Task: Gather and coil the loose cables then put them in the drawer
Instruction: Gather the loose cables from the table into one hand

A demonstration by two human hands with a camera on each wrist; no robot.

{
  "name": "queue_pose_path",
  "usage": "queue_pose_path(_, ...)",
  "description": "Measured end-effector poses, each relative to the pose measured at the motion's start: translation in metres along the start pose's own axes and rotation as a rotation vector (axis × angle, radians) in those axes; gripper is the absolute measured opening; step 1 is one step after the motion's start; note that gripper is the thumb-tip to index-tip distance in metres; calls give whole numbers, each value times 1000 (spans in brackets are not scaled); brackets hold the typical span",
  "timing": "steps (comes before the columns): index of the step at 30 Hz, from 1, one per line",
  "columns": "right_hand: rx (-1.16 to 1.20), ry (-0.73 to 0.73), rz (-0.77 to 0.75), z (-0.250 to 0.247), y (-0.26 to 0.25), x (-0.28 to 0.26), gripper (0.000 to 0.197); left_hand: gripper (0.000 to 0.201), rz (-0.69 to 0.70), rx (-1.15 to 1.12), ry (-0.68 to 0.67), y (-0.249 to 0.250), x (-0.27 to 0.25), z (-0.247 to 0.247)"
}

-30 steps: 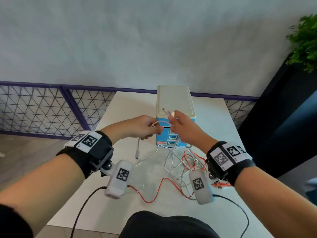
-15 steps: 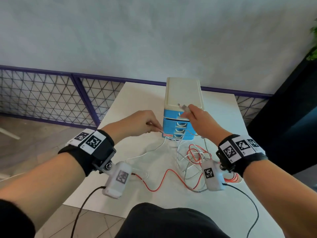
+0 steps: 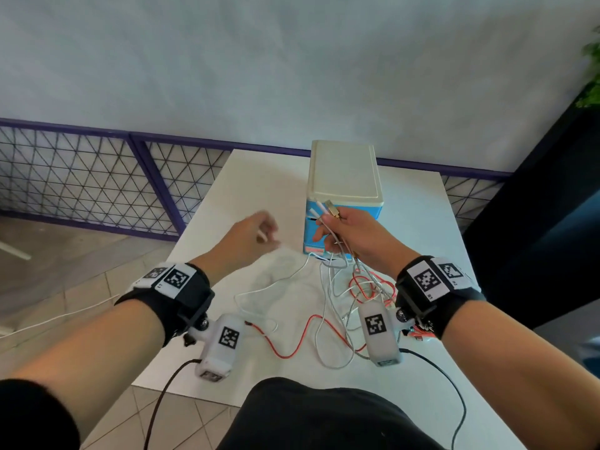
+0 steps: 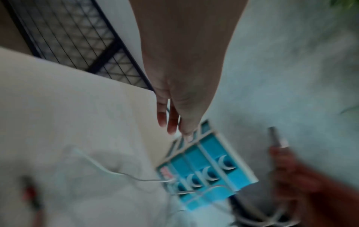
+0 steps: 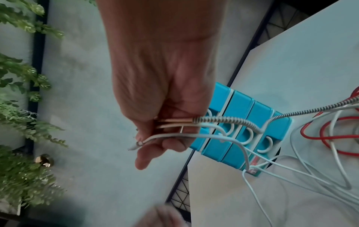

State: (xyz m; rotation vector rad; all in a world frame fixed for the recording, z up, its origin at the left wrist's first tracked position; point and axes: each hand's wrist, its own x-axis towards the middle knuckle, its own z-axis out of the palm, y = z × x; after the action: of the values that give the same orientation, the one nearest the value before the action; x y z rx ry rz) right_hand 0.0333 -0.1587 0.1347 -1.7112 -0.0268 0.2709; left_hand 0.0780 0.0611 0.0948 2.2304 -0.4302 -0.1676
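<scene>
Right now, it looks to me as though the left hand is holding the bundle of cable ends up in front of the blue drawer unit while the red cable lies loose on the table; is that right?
Not quite: it is the right hand that holds the cable ends in front of the blue drawer unit, as the head and right wrist views show. The left hand holds nothing. The red cable does lie loose on the table.

Black wristbands [image 3: 181, 297] bearing square black-and-white markers; white tagged cameras [image 3: 220, 344] trailing black cables [image 3: 162, 394]; seemingly dark sleeves [image 3: 35, 414].
</scene>
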Motion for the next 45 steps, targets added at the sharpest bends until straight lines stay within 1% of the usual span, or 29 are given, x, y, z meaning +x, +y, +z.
queue_pose_path(1,0,11,3,-1,0,1,20,13,-27,88,-70,-17,-8,0)
queue_pose_path(4,-18,47,17,-3,-2,0,22,26,-141,320,-322,-66,-33,5)
queue_pose_path(5,-20,52,26,-4,-3,-1,22,25,-181,396,-399,-77,-41,7)
queue_pose_path(7,20,50,54,-6,0,-1,20,11,-264,522,-535,-88,-56,12)
queue_pose_path(8,56,43,69,-7,2,-1,20,16,-280,565,-578,-94,-62,16)
queue_pose_path(9,87,35,82,-8,4,-2,20,31,-277,595,-611,-102,-66,22)
queue_pose_path(10,108,29,90,-10,5,-3,20,39,-268,632,-636,-108,-70,27)
queue_pose_path(11,112,26,92,-11,6,-5,21,36,-253,660,-644,-112,-73,31)
queue_pose_path(13,110,19,86,-13,6,-7,19,17,-238,706,-634,-118,-74,35)
queue_pose_path(16,75,3,73,-15,8,-7,14,18,-233,715,-622,-122,-74,39)
queue_pose_path(19,-15,9,59,-16,14,-4,15,15,-215,613,-600,-113,-67,34)
queue_pose_path(21,-128,29,43,-18,18,-1,18,18,-188,513,-551,-104,-57,29)
queue_pose_path(23,-216,51,42,-20,23,1,20,22,-136,421,-471,-89,-46,22)
queue_pose_path(25,-173,59,72,-22,28,3,24,18,-99,344,-398,-70,-35,15)
queue_pose_path(28,119,66,137,-26,34,6,22,6,-78,289,-305,-44,-21,4)
queue_pose_path(29,190,70,151,-29,35,8,23,3,-73,269,-274,-37,-18,0)
queue_pose_path(31,261,65,160,-34,33,9,27,4,-72,190,-217,-27,-12,-6)
queue_pose_path(34,241,51,142,-39,30,9,26,3,-112,66,-187,-17,-7,-10)
queue_pose_path(37,208,66,117,-37,28,9,20,3,-162,24,-158,-15,-3,-11)
queue_pose_path(40,143,85,89,-33,25,8,20,5,-183,-49,-122,-15,1,-13)
queue_pose_path(43,77,92,73,-28,24,8,24,6,-226,-185,-68,-9,2,-15)
queue_pose_path(45,41,94,62,-24,22,9,25,12,-239,-322,-55,-1,2,-15)
